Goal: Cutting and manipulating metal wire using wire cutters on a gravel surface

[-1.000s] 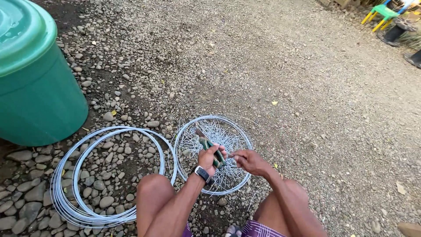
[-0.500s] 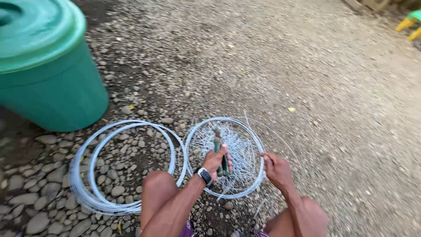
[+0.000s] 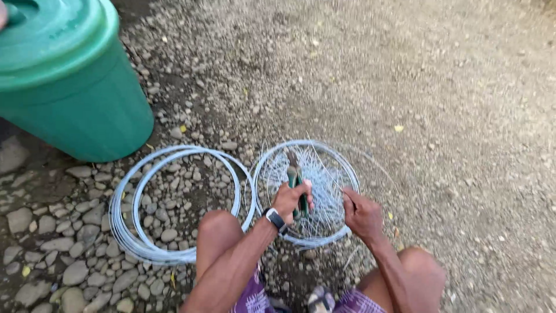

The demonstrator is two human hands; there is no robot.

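Green-handled pliers [image 3: 296, 179] in left hand [image 3: 291, 200], right hand [image 3: 362, 214] gripping wire ring [image 3: 307, 191].

Green bin [image 3: 75, 87] left; open gravel [image 3: 452, 104] right

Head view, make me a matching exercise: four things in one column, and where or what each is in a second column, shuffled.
Things:
1. bin
2. empty wire coil
3. pliers
4. right hand

Descriptions:
A. held in the left hand
B. on the rim of the coil full of cut wires
C. green, top left
D. flat on the stones by the bin

Pairs: 1-C, 2-D, 3-A, 4-B
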